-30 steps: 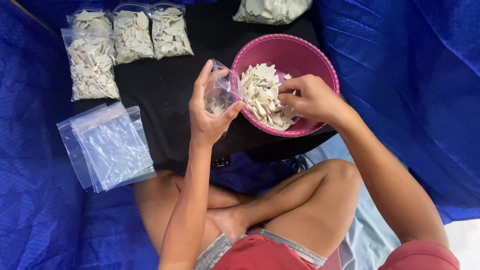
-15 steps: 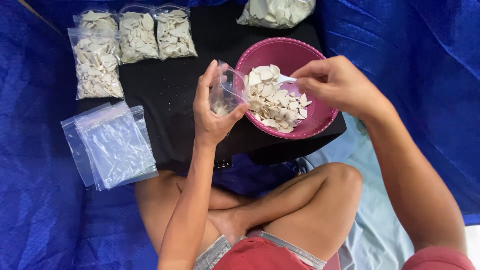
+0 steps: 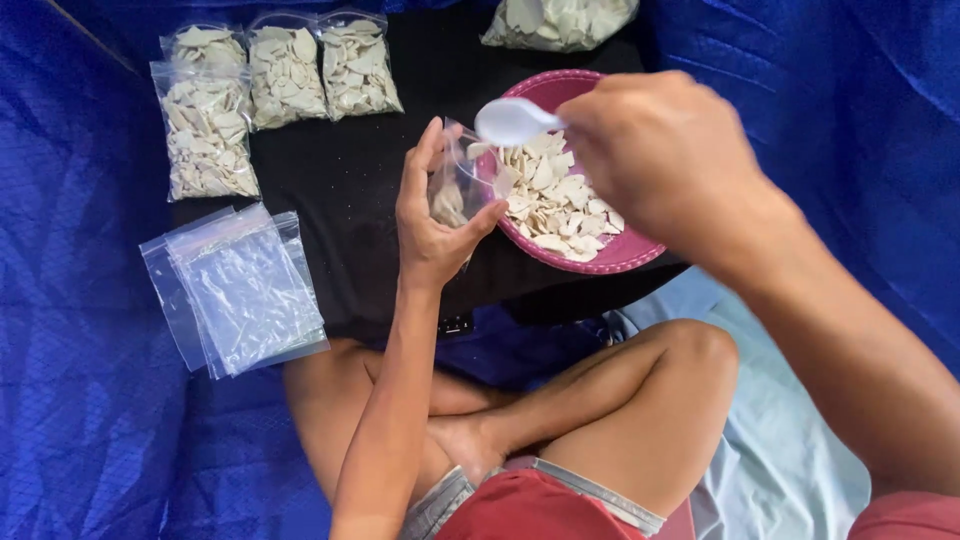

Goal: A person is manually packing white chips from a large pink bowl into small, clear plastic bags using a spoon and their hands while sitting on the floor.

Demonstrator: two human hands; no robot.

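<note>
Head view, the only one. Left hand [image 3: 432, 215] holds a small clear bag [image 3: 455, 185] upright, thumb on its near side, fingers curled round the far side, mouth of the bag facing up toward 12 o'clock. The bag is partly filled with pale chips at the bottom. Its long axis runs roughly 12 to 6.

Right hand [image 3: 665, 160] is closed in a pinch on the handle of a white plastic spoon [image 3: 512, 122]; the handle is hidden inside the fingers. The spoon bowl points toward 9 o'clock from the right hand and sits just above and slightly right of the bag's mouth, near but apart from it. Cannot tell whether the spoon carries chips.

The bag lies at about 9 o'clock from the right hand, close; the left hand is the one touching it.

Pink bowl [image 3: 610, 255] of pale chips sits at 3 o'clock of the bag, just beside it, under the right hand, on a black surface [image 3: 360, 180].

Four filled bags [image 3: 285, 75] lie at 10–11 o'clock, well apart. A stack of empty clear bags [image 3: 240, 290] lies at 8 o'clock on the blue tarp [image 3: 80, 300]. Another large filled bag [image 3: 560, 20] is at 1 o'clock.
</note>
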